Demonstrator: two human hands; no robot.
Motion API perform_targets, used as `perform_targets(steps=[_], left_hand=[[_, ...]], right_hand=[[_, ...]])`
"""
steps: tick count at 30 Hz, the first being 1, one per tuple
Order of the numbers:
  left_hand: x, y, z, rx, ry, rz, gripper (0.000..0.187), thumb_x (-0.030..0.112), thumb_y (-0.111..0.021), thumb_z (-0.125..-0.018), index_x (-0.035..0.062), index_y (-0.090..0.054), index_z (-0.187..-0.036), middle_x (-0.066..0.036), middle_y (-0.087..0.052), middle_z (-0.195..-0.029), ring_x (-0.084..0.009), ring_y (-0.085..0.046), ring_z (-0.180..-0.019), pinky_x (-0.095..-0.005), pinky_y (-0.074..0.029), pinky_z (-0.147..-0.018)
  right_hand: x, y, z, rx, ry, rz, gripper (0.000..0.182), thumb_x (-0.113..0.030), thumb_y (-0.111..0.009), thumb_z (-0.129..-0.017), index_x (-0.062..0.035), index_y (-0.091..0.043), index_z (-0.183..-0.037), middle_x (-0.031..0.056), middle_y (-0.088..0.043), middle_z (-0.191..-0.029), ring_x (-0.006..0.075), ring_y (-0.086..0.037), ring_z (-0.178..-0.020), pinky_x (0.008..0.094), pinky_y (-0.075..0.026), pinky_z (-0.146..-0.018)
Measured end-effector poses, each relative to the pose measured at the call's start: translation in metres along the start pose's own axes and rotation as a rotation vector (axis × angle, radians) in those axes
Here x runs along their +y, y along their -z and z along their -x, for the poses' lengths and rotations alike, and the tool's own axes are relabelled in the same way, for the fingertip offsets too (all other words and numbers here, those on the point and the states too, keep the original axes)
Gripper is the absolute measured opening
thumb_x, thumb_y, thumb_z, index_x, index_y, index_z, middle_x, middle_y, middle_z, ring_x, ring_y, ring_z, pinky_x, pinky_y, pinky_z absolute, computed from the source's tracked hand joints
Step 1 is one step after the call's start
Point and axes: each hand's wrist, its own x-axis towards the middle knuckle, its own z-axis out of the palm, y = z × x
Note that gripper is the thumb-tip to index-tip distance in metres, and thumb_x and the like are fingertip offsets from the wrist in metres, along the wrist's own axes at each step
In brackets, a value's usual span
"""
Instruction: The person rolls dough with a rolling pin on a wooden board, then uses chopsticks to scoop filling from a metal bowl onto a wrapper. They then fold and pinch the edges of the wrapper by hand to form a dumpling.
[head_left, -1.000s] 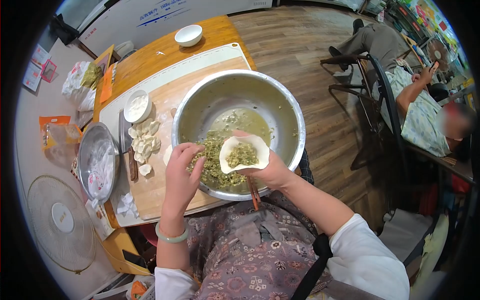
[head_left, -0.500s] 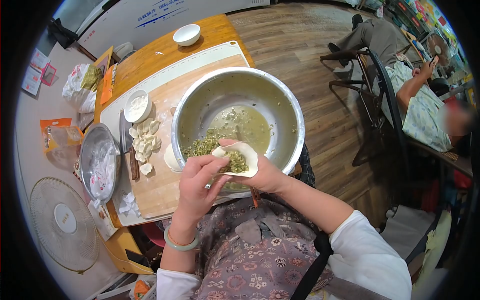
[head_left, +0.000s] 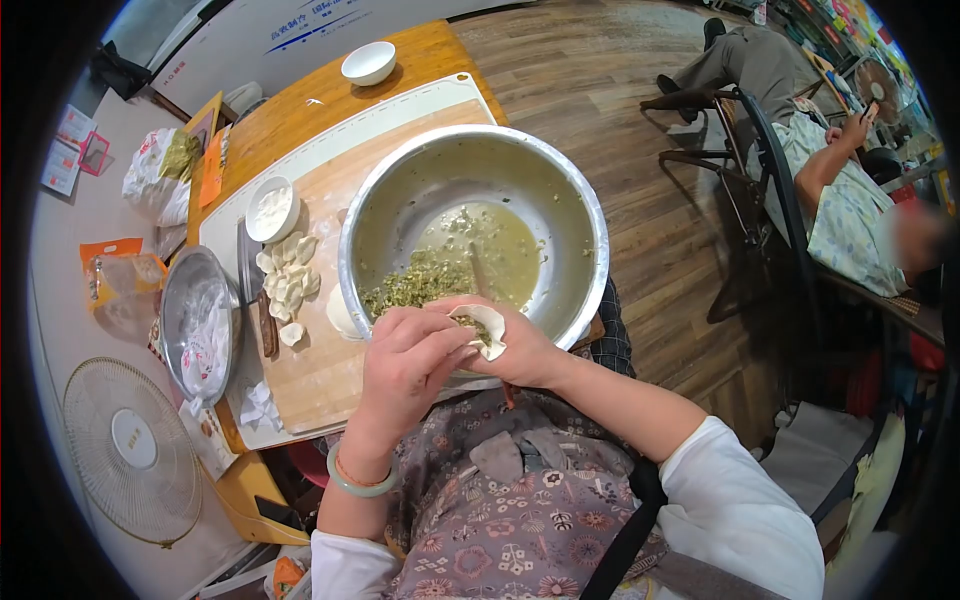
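At the lower centre of the frame, over a flowered apron (head_left: 500, 520), the person's two hands met around a dumpling wrapper (head_left: 484, 326) with green filling showing in its fold. The right hand (head_left: 525, 352) cupped the wrapper from beneath, fingers curled up around it; the left hand (head_left: 405, 368), with a jade bangle (head_left: 352, 480) at the wrist, closed its fingers over the near edge, pinching the dough. By the look of it the step in hand was folding and sealing, and the next move would call for pressing the open rim shut along its length without squeezing filling out.

Just beyond the hands sat a large steel mixing bowl (head_left: 560, 190) holding chopped green filling (head_left: 420, 282) and some liquid. To its left, on the wooden board (head_left: 320, 370), lay a cluster of finished dumplings (head_left: 286, 275), with a small white dish (head_left: 272, 208) above them. Farther left a smaller steel bowl (head_left: 195, 320) stood at the counter (head_left: 300, 110) edge. At upper right a seated person (head_left: 840, 200) leaned back in a chair.

How far the seam was closed could not be made out, since the fingers hid it. A thin stick under the right hand was mostly covered.
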Motion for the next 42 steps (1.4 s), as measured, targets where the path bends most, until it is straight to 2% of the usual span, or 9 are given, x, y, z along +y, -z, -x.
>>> perform_targets(steps=[7,14,17,19,22,29,32,37,42], left_hand=[[0.007,0.005,-0.003,0.156,0.335,0.103,0.03,0.011,-0.077,-0.062,0.0079,-0.065,-0.09,-0.007,-0.059,-0.092,-0.0244,-0.053,-0.084,-0.0327,-0.043,-0.074],[-0.005,0.004,-0.001,0.017,0.147,0.047,0.026,0.006,-0.074,-0.065,0.0061,-0.065,-0.089,-0.006,-0.061,-0.088,-0.0243,-0.054,-0.085,-0.0332,-0.043,-0.075],[-0.008,-0.006,0.006,0.059,0.164,0.095,0.023,0.002,-0.072,-0.068,0.0044,-0.065,-0.089,-0.007,-0.062,-0.086,-0.0237,-0.058,-0.08,-0.0329,-0.045,-0.072],[-0.01,-0.01,0.009,0.222,0.436,0.18,0.02,0.0,-0.07,-0.071,0.0022,-0.064,-0.09,-0.008,-0.062,-0.084,-0.0195,-0.061,-0.073,-0.0296,-0.048,-0.066],[-0.001,-0.008,0.002,0.231,0.59,0.349,0.017,-0.001,-0.069,-0.073,0.0005,-0.064,-0.089,-0.008,-0.062,-0.081,-0.0148,-0.061,-0.071,-0.0257,-0.049,-0.063],[-0.008,-0.007,0.006,0.126,0.594,0.339,0.016,0.0,-0.07,-0.074,-0.0007,-0.063,-0.089,-0.007,-0.06,-0.077,-0.012,-0.058,-0.067,-0.024,-0.048,-0.061],[-0.008,-0.009,0.006,0.116,0.547,0.266,0.014,0.001,-0.068,-0.076,-0.0007,-0.063,-0.089,-0.007,-0.06,-0.077,-0.0106,-0.057,-0.067,-0.0235,-0.047,-0.06],[-0.002,0.0,-0.007,0.062,0.759,0.605,0.011,0.001,-0.067,-0.077,0.0,-0.063,-0.088,-0.007,-0.059,-0.077,-0.0131,-0.058,-0.067,-0.0245,-0.047,-0.06],[-0.009,-0.006,-0.007,-0.038,0.406,0.155,0.034,0.005,-0.07,-0.073,0.0002,-0.059,-0.104,-0.008,-0.058,-0.08,-0.0163,-0.058,-0.074,-0.0281,-0.047,-0.066]], right_hand=[[-0.004,-0.003,0.004,0.057,-0.002,0.021,0.062,-0.012,-0.069,-0.079,-0.0065,-0.039,-0.132,0.0056,-0.054,-0.117,0.0118,-0.051,-0.106,0.0272,-0.039,-0.093],[-0.005,-0.003,0.003,0.002,-0.084,-0.083,0.079,-0.013,-0.07,-0.079,-0.0053,-0.023,-0.141,0.0074,-0.05,-0.124,0.0115,-0.049,-0.109,0.0269,-0.039,-0.093],[-0.006,-0.005,0.002,-0.017,-0.106,-0.137,0.072,-0.008,-0.066,-0.081,-0.0045,-0.025,-0.14,0.0082,-0.046,-0.127,0.0126,-0.049,-0.109,0.0273,-0.039,-0.093],[-0.004,-0.009,0.001,0.105,-0.092,-0.119,0.062,-0.005,-0.059,-0.085,-0.0041,-0.027,-0.138,0.0071,-0.046,-0.126,0.0133,-0.049,-0.109,0.028,-0.04,-0.093],[-0.001,-0.007,-0.002,0.118,-0.141,-0.136,0.055,-0.003,-0.054,-0.088,-0.0033,-0.028,-0.136,0.0065,-0.046,-0.124,0.013,-0.048,-0.11,0.0283,-0.041,-0.094],[-0.001,-0.011,0.002,0.108,-0.11,0.009,0.046,-0.005,-0.05,-0.09,-0.0033,-0.034,-0.133,0.0066,-0.047,-0.123,0.0116,-0.048,-0.11,0.0274,-0.042,-0.092],[0.003,-0.01,0.001,0.117,-0.071,0.012,0.043,-0.01,-0.053,-0.089,-0.0036,-0.039,-0.129,0.0097,-0.054,-0.115,0.0124,-0.053,-0.102,0.0277,-0.046,-0.084],[-0.001,-0.004,0.002,0.075,-0.143,0.076,0.046,-0.012,-0.055,-0.087,-0.0031,-0.04,-0.129,0.0124,-0.054,-0.115,0.017,-0.054,-0.106,0.0298,-0.044,-0.088],[-0.007,-0.003,0.0,0.139,-0.054,0.187,0.047,-0.011,-0.056,-0.086,-0.0024,-0.039,-0.129,0.0114,-0.053,-0.117,0.0179,-0.053,-0.108,0.0302,-0.043,-0.09]])
